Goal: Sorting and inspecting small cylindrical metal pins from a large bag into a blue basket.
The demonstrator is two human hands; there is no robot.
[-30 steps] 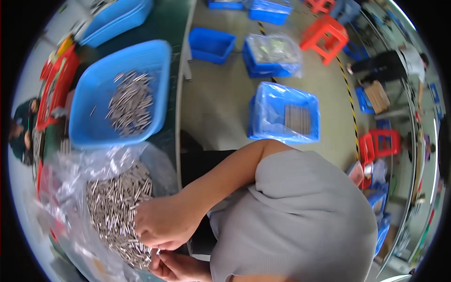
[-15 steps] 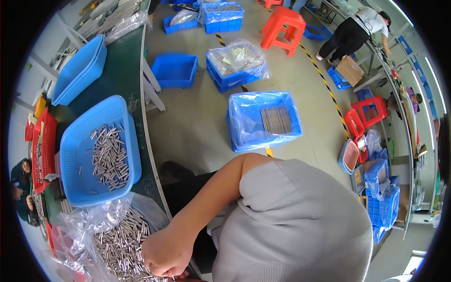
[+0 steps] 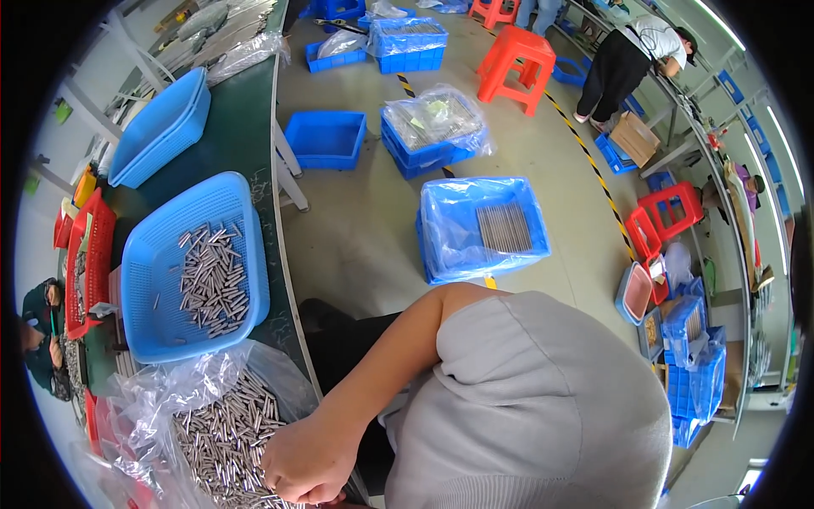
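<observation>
My right hand is curled at the near edge of a heap of short metal pins. Its fingers are bent inward and pressed together; whatever they hold is hidden beneath them. Clear plastic film lines and surrounds the heap. At the bottom edge, a sliver of skin next to my right hand seems to be my left hand, its fingers out of sight. Just beyond the heap stands a light blue perforated basket, with more loose pins spread over its floor.
Light blue bins and a red basket stand on the green table. On the floor are a blue crate lined with plastic, other blue crates and a red stool. A person bends over a far-right bench.
The whole view has shifted slightly, carrying the table and baskets rightward. My right hand stays at the pin heap with its fingers curled. The far person's arm has drawn in closer to the body.
</observation>
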